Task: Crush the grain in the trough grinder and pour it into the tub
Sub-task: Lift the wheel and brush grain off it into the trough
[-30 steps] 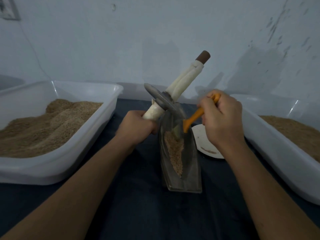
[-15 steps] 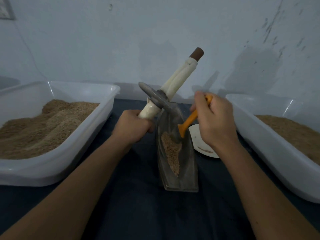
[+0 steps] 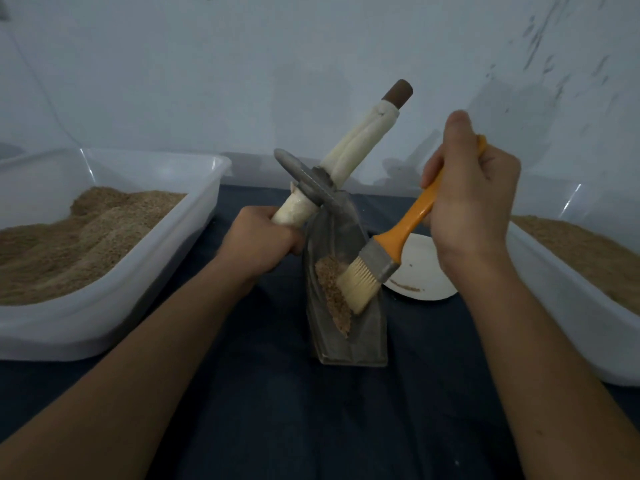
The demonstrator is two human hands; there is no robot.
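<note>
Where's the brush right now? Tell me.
In the head view, the brush is right of centre, held by the right hand, its bristles on the grain in the trough, just left of the plate.

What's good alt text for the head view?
A right hand sweeps an orange-handled brush through crushed grain in a grey metal trough, while the left hand grips the tilted grinder wheel's cloth-wrapped handle; white grain-filled tubs flank them.

No writing, label, brand or number can be read anywhere in this view. The orange-handled brush, the translucent white plastic tubs and the grey metal trough bear plain surfaces.
</note>
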